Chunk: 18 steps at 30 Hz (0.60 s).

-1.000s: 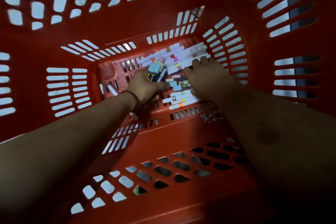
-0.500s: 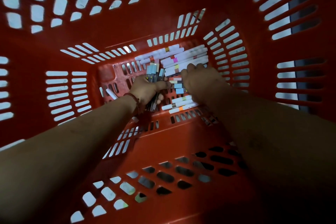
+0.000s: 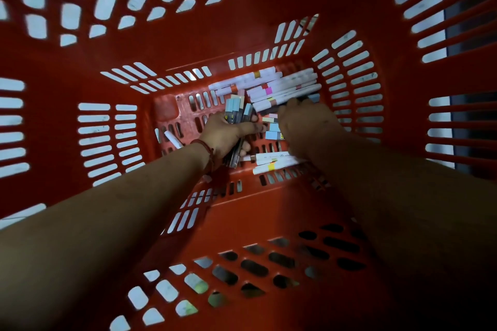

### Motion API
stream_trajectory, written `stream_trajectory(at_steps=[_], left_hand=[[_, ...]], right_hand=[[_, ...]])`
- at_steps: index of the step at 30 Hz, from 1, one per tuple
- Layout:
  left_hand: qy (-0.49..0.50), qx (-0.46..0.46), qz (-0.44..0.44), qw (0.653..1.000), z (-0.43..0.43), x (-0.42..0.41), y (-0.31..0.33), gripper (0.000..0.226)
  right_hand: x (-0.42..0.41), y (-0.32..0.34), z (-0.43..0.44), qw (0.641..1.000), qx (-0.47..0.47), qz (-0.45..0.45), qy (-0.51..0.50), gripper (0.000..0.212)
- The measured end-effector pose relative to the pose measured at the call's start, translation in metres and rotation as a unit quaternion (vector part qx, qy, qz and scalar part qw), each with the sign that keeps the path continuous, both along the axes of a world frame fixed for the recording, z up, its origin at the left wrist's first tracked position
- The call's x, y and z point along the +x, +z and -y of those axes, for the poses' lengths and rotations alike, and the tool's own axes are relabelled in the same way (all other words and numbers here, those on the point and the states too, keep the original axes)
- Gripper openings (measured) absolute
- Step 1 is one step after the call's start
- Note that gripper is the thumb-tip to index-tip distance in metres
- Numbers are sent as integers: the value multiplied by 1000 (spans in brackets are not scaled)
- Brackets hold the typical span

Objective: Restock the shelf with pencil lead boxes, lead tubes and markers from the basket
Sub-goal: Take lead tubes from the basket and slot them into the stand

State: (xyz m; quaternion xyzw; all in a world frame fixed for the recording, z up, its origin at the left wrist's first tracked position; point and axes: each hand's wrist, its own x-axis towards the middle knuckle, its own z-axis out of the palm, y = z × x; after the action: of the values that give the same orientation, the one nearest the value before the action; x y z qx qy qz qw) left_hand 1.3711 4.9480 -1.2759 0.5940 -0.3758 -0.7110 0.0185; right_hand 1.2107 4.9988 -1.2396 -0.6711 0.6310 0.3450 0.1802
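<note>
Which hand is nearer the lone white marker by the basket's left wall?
Left. The left hand, gripping lead tubes, sits just right of the marker; the right hand is farther right, past the left one.

Left forearm (image 3: 121, 209): stretched forward and down.
Left hand (image 3: 228, 134): fingers and thumb wrapped round a bundle of lead tubes (image 3: 236, 113).
Right forearm (image 3: 390, 196): stretched forward alongside.
Right hand (image 3: 304, 126): back upward, fingers bent down, tips hidden; grip unclear.
</note>
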Motion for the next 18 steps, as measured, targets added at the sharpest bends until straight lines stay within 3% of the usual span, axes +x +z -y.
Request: stream_trajectory(at_steps=[4,9,12,14,16,18], left_hand=[[9,3,-7,1000,0,0,3,31],[72,-24,-4,997,-8,-3,2,33],[102,-4,-17,995,-13,-5,5,40],[98,49,-50,993,-14,-6,8,58],[61,77,-75,992,-14,-10,12,87],[46,76,-109,990,-15,-13,15,86]], right_hand=[[-5,-1,0,998,28,40,-46,64],[-20,7,1,971,24,162,-172,62],[-24,20,5,895,33,289,-338,40],[-21,27,10,832,33,358,-422,22],[-14,31,15,772,49,401,-490,23],[-6,33,18,732,71,430,-524,27]])
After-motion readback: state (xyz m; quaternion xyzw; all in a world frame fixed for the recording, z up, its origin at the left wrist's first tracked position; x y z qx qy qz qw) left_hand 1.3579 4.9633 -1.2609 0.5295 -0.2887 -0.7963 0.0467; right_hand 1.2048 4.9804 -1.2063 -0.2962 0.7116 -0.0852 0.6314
